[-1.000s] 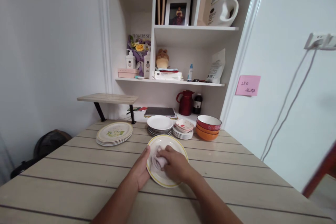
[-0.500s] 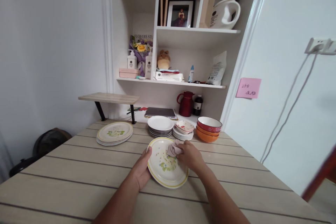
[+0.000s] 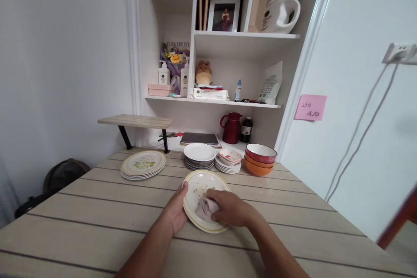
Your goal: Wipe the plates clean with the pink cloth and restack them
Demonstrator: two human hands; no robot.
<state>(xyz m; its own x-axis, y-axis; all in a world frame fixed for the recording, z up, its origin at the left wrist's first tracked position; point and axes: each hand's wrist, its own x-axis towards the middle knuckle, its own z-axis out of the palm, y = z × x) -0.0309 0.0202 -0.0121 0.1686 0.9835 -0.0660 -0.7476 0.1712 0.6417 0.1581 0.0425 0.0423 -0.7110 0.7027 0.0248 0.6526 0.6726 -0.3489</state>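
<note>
A cream plate with a yellow rim and a floral print is tilted toward me above the wooden table. My left hand grips its left edge, thumb over the rim and fingers beneath. In my right hand is a bunched, pale pinkish cloth, pressed on the lower middle of the plate's face. The cloth and hand cover much of the print. Behind the plate stand a stack of white-topped plates, small white dishes under a patterned square dish, and stacked red and orange bowls.
Left on the table lies a stack of matching floral plates, near a small raised wooden shelf on black legs. At the back are a dark laptop, a red jug and a dark bottle.
My right hand has moved the cloth from the plate's upper right down and left across its face. My left hand keeps its hold on the edge.
</note>
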